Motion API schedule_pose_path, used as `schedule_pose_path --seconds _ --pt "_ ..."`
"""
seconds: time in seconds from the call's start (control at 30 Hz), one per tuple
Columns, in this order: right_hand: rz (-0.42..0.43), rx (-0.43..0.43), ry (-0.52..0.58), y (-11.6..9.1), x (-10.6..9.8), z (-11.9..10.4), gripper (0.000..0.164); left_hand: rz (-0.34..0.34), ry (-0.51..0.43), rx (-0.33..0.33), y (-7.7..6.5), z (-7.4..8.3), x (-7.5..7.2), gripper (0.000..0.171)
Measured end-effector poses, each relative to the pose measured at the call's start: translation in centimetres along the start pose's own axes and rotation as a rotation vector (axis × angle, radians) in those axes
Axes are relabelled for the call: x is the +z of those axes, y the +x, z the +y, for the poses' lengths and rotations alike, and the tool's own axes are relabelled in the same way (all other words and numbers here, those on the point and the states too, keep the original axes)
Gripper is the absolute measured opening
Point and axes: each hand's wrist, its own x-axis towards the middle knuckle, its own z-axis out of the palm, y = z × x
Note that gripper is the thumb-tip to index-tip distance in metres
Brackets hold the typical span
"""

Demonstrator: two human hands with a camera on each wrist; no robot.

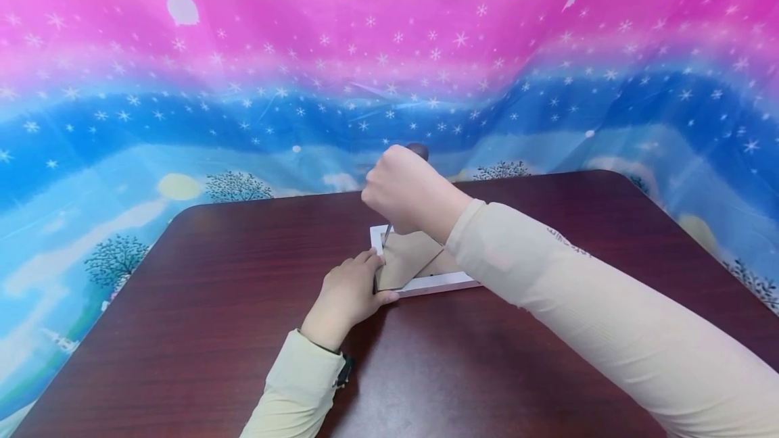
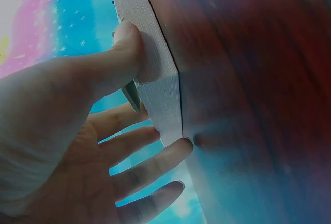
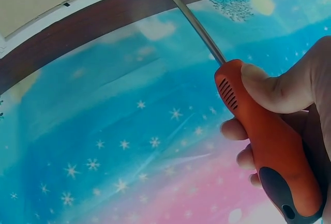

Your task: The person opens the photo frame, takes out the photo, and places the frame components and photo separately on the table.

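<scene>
Jutting below right grip (image 1: 404, 191), screwdriver shaft (image 3: 190, 20), white frame (image 1: 435, 284) beneath

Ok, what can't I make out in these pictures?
Head view: most of the screwdriver, hidden by the right hand.
Right wrist view: the screwdriver's tip, cut off by the top edge.
Head view: the frame's right end, behind the right sleeve.
Head view: the black thing beside the left sleeve, too small to identify.

Left grip (image 2: 62, 125) on the pale frame (image 2: 161, 100)
</scene>
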Motion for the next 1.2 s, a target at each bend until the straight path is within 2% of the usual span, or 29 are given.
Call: schedule_pose_path --seconds 0.4,0.67,0.93,1.1,1.2 --pt "-0.011 -0.034 -0.099 0.6 -1.2 -1.3 0.015 -0.045 0.043 0.001 0.5 0.1 0.1 0.066" --pt "-0.011 0.037 0.01 -0.5 0.1 0.0 0.012 -0.018 0.021 -0.007 0.3 0.2 0.0 0.066" --pt "0.044 0.066 0.115 -1.8 1.9 0.9 0.012 0.039 -0.001 0.012 0.0 0.0 0.2 0.065" --pt "0.068 0.098 0.182 -2.7 3.1 1.2 0.006 0.042 -0.002 0.002 0.0 -0.1 0.3 0.064" --pt "0.079 0.134 0.201 -3.4 3.8 1.3 0.008 0.034 -0.008 -0.006 0.1 -0.1 0.2 0.063"
